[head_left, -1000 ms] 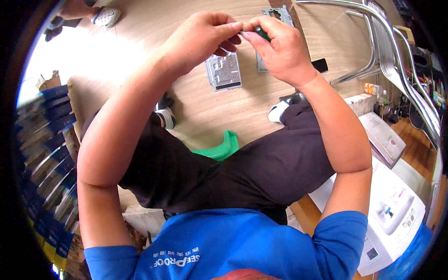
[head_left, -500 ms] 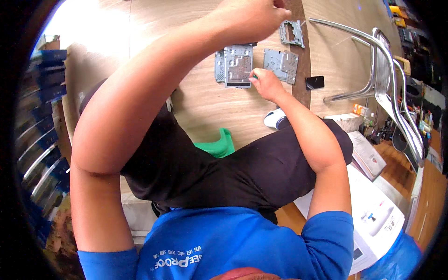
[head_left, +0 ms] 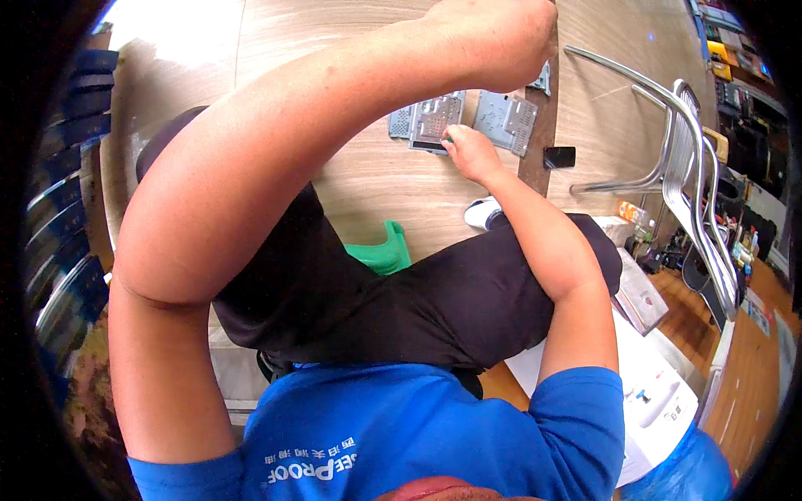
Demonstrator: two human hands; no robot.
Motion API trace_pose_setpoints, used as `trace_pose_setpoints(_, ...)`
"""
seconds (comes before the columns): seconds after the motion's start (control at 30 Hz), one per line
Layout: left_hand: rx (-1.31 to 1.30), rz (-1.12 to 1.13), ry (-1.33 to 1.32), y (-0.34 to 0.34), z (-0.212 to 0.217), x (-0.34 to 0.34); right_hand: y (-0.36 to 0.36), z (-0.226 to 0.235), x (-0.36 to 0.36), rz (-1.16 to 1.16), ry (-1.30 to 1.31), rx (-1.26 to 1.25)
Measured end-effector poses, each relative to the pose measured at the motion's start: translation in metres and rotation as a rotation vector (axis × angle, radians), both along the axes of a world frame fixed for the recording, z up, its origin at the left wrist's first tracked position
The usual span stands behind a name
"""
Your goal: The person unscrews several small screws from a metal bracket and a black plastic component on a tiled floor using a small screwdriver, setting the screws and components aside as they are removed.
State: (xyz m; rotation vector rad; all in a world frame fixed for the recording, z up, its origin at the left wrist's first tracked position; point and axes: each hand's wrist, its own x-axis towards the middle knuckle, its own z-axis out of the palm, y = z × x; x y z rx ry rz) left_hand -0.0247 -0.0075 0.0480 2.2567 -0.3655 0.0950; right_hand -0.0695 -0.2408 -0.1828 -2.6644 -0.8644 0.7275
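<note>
A grey perforated metal casing with a dark strip along its near edge lies on the floor. My right hand is at its near right corner, thumb and fingers pinched together; what they hold is too small to make out. My left hand reaches across to the upper edge of the view, beyond the casing, and its fingers are hidden behind the wrist and the back of the hand. A flat grey metal plate lies right of the casing. Part of a metal bracket shows beside my left hand.
A black phone lies on the floor to the right, near a chrome-legged chair. A green plastic piece shows between my legs. Blue stacked items line the left side. Bottles and an orange box stand at the right.
My left hand has moved right and now covers most of the bracket. My right hand stays at the casing's corner. The whole view has shifted slightly.
</note>
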Motion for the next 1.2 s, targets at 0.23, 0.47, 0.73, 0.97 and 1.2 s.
trace_pose_setpoints(0.23,0.046,-0.024,0.032,0.002,0.001,0.002,0.005,-0.001,0.005,0.049,-0.001,-0.043)
trace_pose_setpoints(0.47,0.266,0.006,0.041,-0.007,-0.004,-0.001,0.02,0.01,0.006,0.094,0.017,-0.174)
trace_pose_setpoints(0.73,0.308,-0.057,0.037,-0.021,-0.011,0.007,0.001,-0.017,0.006,0.07,-0.051,-0.066)
trace_pose_setpoints(0.97,0.303,-0.101,0.065,-0.027,-0.017,0.009,0.016,0.005,0.007,-0.006,-0.004,-0.125)
trace_pose_setpoints(1.2,0.352,-0.18,0.11,-0.03,-0.018,0.007,0.012,0.009,0.022,-0.208,0.138,-0.186)
